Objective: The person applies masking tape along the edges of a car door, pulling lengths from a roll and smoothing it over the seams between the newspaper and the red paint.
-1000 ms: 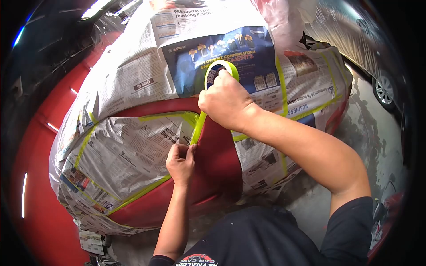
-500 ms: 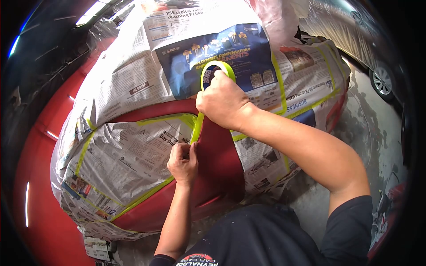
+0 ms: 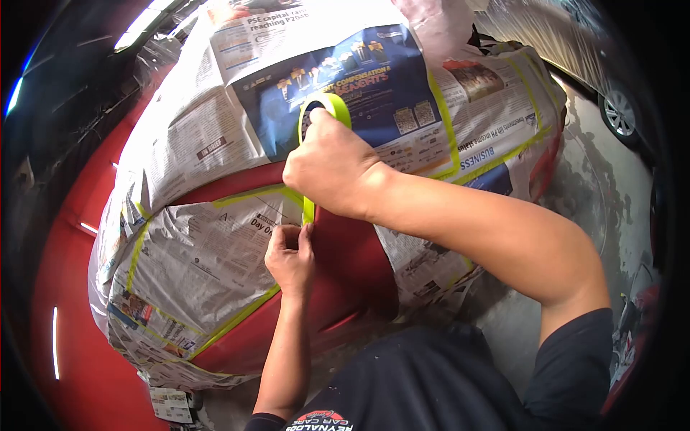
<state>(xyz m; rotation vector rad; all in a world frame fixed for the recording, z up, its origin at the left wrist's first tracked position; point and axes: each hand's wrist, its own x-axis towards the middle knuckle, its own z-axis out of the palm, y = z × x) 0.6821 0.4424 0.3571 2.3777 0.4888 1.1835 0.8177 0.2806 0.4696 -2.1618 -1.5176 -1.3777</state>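
In my right hand [image 3: 334, 169] is a roll of yellow-green masking tape [image 3: 342, 109], gripped with the fingers around its ring. A strip of the tape [image 3: 309, 210] runs down from that hand to the fingertips of my left hand [image 3: 290, 260]. The left fingers are pinched at the strip's lower end, by the edge of a newspaper sheet [image 3: 208, 251] taped over part of the car. Beside it curves a bare dark-red body panel [image 3: 348, 269]. My right hand hides part of the strip and panel.
More newspaper [image 3: 327, 93], edged with the same tape, covers the car above and to the right. A glossy red surface [image 3: 72, 287] lies to the left. Another car's wheel [image 3: 618, 118] stands on the grey floor [image 3: 582, 208] at right.
My right hand and the tape roll have shifted left in view and slightly lower over the strip. My left hand stays pinched at nearly the same spot. The whole view has shifted slightly.
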